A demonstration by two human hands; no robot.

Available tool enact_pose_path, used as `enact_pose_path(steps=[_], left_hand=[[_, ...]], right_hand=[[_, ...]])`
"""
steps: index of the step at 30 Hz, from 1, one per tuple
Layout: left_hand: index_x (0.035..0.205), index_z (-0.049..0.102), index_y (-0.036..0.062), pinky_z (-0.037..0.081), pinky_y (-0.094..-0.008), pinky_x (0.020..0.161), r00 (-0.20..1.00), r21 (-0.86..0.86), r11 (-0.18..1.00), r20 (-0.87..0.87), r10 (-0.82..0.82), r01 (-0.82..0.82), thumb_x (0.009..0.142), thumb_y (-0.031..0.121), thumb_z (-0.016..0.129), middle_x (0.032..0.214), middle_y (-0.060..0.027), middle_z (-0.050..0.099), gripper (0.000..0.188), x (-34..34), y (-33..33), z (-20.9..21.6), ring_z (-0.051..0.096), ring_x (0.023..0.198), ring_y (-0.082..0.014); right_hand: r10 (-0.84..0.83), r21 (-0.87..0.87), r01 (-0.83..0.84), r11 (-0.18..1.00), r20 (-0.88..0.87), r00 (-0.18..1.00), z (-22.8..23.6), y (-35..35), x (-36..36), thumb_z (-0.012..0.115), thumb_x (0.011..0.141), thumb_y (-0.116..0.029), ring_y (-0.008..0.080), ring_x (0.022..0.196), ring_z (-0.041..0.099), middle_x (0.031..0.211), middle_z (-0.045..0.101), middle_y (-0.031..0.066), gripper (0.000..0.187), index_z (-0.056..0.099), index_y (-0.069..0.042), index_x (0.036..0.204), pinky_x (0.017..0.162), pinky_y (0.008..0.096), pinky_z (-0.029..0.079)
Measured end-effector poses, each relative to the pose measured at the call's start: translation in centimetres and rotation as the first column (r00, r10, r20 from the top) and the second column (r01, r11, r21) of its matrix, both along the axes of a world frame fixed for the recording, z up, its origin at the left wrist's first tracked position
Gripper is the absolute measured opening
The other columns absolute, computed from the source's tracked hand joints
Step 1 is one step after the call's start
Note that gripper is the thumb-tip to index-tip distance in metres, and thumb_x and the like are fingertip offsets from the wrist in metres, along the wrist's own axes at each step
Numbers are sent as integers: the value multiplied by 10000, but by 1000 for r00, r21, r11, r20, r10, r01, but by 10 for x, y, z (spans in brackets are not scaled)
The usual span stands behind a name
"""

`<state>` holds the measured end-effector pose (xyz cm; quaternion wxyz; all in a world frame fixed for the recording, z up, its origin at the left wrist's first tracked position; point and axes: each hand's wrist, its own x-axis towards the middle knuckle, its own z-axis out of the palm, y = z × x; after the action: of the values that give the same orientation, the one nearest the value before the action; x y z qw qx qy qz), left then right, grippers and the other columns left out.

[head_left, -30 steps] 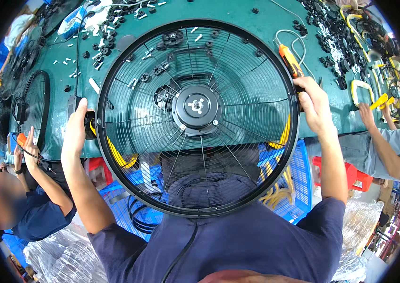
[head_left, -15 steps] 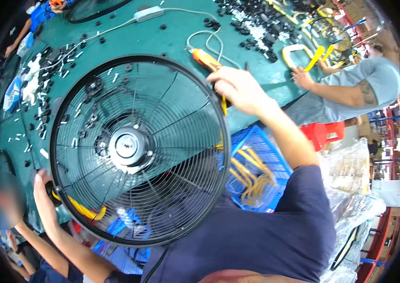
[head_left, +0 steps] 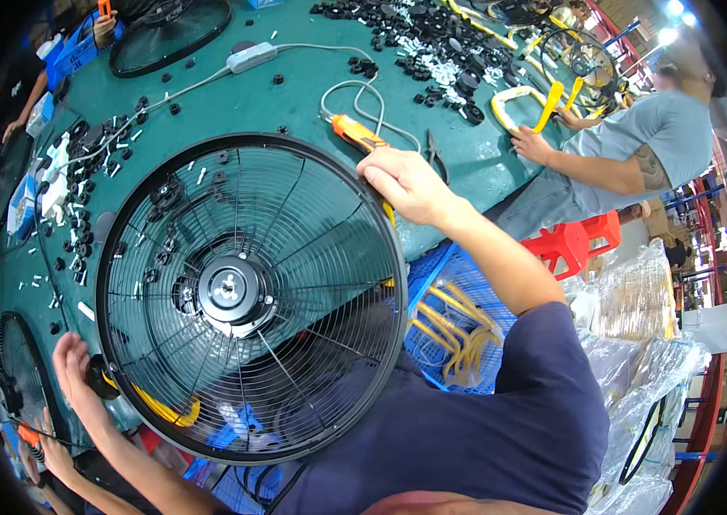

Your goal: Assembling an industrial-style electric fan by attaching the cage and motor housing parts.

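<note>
Your right hand (head_left: 406,184) grips the upper right rim of the fan guard (head_left: 252,296), fingers curled over the black ring. Your left hand (head_left: 76,373) is clamped on the lower left rim, thumb by a black knob. The guard is a big round cage of thin black wire spokes w/ concentric rings and a glossy round hub at ctr; it sits tilted over the near edge of the green table (head_left: 235,103), between your two hands.

Just above your right hand lies an orange-handled screwdriver (head_left: 359,133) w/ a white cord looped behind it. Further out from that hand: piles of small black plastic parts (head_left: 415,39) and yellow curved handles (head_left: 543,99). Below your right forearm, a blue mesh crate (head_left: 458,318) holding yellow cables. By your left hand, yellow cable (head_left: 166,408) shows through the wires.
</note>
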<state>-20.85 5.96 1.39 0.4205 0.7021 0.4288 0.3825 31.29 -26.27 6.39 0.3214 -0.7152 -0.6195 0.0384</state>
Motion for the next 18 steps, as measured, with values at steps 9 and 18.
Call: enact_pose_path(steps=[9, 18], left_hand=[[1072, 655, -46, 471, -323, 835, 987, 590, 805, -159, 30, 70, 1055, 343, 354, 1012, -114, 634, 492, 4, -23, -36, 591, 911, -195], [1133, 643, -23, 467, -325, 954, 976, -281, 959, -213, -36, -26, 1045, 436, 515, 1127, -159, 652, 484, 11, -2, 20, 624, 1046, -207]], right_hand=[[7, 134, 0, 991, -54, 998, -9, -3, -3, 509, 1006, -195, 361, 867, 658, 911, 680, 179, 267, 670, 18, 1000, 797, 420, 516], [-52, 19, 52, 998, 6, 999, -9, -8, -2, 529, 1007, -211, 335, 912, 676, 943, 695, 152, 252, 675, -7, 1030, 832, 407, 531]])
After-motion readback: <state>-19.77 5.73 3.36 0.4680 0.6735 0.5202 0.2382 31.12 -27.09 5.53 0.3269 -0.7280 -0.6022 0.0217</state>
